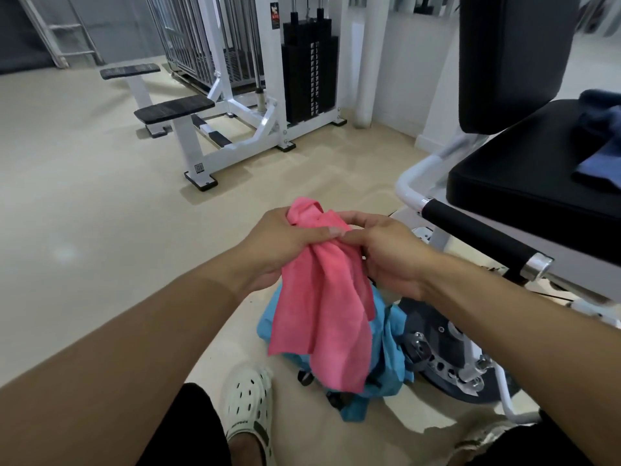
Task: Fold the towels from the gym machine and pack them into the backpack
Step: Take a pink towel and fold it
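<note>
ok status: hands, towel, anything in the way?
Left hand and right hand both grip pink towel, bunched, unfolded. Blue towel waits on machine seat. Blue backpack on floor below. Nothing blocking.

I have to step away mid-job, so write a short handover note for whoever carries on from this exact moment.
Left hand and right hand both grip the bunched top of the pink towel, which hangs unfolded.
A blue towel lies on the machine seat.
The blue backpack sits on the floor under the pink towel.
Done: pink towel picked up.
Left: fold it, pack it, then do the blue towel.
</note>
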A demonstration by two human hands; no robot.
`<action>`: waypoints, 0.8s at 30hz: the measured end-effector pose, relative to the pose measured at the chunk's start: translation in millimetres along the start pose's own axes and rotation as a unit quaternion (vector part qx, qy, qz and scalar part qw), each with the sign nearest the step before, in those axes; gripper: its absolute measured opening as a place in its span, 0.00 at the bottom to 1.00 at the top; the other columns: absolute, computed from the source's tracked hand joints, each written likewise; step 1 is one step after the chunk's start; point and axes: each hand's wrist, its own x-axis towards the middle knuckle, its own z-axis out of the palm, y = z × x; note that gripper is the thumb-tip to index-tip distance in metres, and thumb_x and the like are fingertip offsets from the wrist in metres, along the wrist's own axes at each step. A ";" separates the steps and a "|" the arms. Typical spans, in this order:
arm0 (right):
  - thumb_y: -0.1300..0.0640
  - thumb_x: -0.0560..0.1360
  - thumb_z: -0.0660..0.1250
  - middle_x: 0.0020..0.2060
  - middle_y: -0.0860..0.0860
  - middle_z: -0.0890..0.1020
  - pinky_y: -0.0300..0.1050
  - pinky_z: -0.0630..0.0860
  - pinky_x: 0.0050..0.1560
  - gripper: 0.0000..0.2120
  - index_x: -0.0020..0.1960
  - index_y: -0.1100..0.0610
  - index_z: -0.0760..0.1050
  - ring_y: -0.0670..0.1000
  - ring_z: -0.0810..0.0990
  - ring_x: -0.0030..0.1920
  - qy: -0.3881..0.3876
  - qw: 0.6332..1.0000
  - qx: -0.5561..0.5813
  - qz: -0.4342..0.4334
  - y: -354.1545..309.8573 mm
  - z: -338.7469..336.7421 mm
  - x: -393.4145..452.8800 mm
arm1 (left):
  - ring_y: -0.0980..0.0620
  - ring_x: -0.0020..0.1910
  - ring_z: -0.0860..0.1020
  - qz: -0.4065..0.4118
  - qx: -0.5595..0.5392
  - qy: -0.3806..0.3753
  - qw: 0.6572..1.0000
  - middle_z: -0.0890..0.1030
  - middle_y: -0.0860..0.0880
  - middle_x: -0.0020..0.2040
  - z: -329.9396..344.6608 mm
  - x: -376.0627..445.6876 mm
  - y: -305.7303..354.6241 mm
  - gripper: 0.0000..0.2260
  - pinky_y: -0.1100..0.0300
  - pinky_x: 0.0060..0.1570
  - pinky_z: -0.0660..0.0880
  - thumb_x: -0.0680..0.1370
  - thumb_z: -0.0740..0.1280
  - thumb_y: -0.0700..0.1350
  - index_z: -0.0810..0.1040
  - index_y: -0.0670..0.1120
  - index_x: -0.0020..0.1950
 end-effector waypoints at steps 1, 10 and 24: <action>0.71 0.79 0.63 0.57 0.62 0.84 0.67 0.66 0.70 0.14 0.59 0.59 0.79 0.63 0.81 0.58 -0.016 1.000 0.001 -0.006 0.8 -1.7 0.0 | 0.46 0.43 0.85 0.007 -0.001 0.026 1.000 0.87 0.40 0.48 -0.7 1.4 -0.2 0.13 0.56 0.44 0.84 0.71 0.76 0.33 0.82 0.35 0.55; 0.61 0.71 0.79 0.43 0.57 0.87 0.48 0.83 0.43 0.12 0.51 0.60 0.80 0.54 0.86 0.41 -0.037 0.985 -0.168 0.018 7.1 -22.8 3.0 | 0.46 0.44 0.84 0.071 -0.016 0.132 0.989 0.86 0.41 0.47 -7.3 17.0 -5.1 0.10 0.47 0.51 0.83 0.71 0.77 0.33 0.83 0.39 0.51; 0.43 0.83 0.61 0.35 0.53 0.81 0.43 0.76 0.43 0.26 0.46 0.67 0.79 0.47 0.78 0.35 0.072 0.966 -0.223 -0.106 9.6 -28.3 1.0 | 0.50 0.52 0.81 0.084 0.200 0.181 0.959 0.84 0.50 0.50 -50.5 55.6 -23.8 0.09 0.55 0.53 0.77 0.81 0.63 0.46 0.83 0.46 0.51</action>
